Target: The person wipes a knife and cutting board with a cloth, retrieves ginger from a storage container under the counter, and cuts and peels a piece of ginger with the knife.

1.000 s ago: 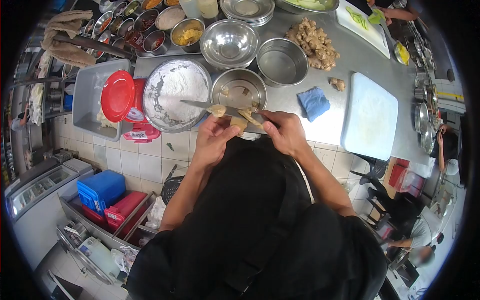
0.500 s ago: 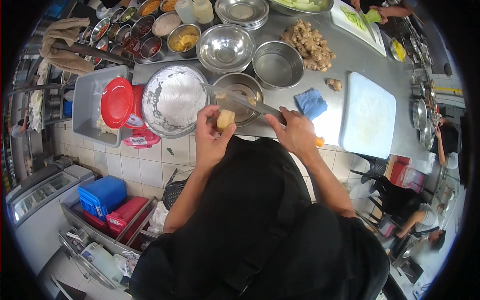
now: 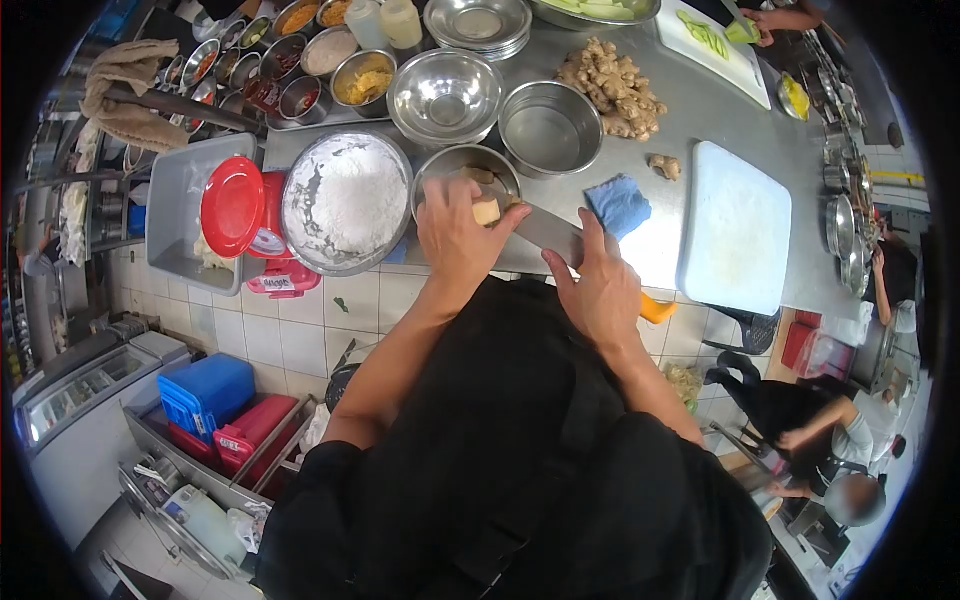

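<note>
My left hand [image 3: 458,238] is closed on a peeled piece of ginger [image 3: 486,212] above a steel bowl [image 3: 467,153]. In my right hand [image 3: 602,298] is a broad-bladed knife [image 3: 548,232], its blade pointing left and meeting the ginger near my left thumb. The knife's handle is mostly hidden by my right hand. Brown scraps [image 3: 478,174] show inside the bowl. Beyond it lies a heap of unpeeled ginger [image 3: 612,90], with one small loose piece of ginger [image 3: 664,166] nearer me.
A blue cloth [image 3: 618,207] and a white cutting board [image 3: 738,230] lie to the right. Left of the bowl are a basin of white powder [image 3: 348,200] and a red scale [image 3: 230,208]. At the far right, a co-worker's hand [image 3: 760,25] works over green vegetable pieces.
My left hand has moved right and over the bowl, bringing the ginger against the blade. My right hand has shifted slightly right and toward me. The knife tip is now behind my left hand.
</note>
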`<state>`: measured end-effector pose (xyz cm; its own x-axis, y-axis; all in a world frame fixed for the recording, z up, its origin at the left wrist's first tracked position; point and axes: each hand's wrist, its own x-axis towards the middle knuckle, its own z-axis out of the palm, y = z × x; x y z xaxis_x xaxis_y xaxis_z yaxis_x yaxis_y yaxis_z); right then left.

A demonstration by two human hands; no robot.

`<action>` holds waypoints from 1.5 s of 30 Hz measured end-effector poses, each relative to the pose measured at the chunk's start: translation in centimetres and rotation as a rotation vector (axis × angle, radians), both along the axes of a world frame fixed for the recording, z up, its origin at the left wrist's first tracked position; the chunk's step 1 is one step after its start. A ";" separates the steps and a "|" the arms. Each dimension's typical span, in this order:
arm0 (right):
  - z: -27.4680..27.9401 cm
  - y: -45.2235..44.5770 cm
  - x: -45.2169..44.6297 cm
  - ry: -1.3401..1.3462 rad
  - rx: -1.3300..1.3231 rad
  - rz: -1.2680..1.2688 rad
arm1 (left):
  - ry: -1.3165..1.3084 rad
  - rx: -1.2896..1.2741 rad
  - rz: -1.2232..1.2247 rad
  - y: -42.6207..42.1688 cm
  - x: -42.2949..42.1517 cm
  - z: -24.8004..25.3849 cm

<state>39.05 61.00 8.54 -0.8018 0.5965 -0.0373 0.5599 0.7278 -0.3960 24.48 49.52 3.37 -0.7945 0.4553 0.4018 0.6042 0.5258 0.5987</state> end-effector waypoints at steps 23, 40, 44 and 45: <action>1.1 3.1 1.7 0.253 -0.596 -0.167 | -1.601 1.004 -0.272 -6.0 -4.9 -0.8; 0.5 0.5 -3.3 0.542 -0.157 0.484 | -1.662 1.280 -0.374 -4.8 1.3 2.8; 0.4 0.5 -3.4 0.570 -0.126 0.491 | -1.710 1.285 -0.331 -4.9 1.3 2.7; 0.5 0.5 -3.3 0.567 -0.115 0.495 | -1.723 1.273 -0.323 -4.8 1.2 2.8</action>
<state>35.73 61.46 8.99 -0.8898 0.1799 0.4194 -0.1324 0.7777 -0.6145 25.71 44.69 6.19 -0.5778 0.7508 -0.3200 -0.8082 -0.4714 0.3530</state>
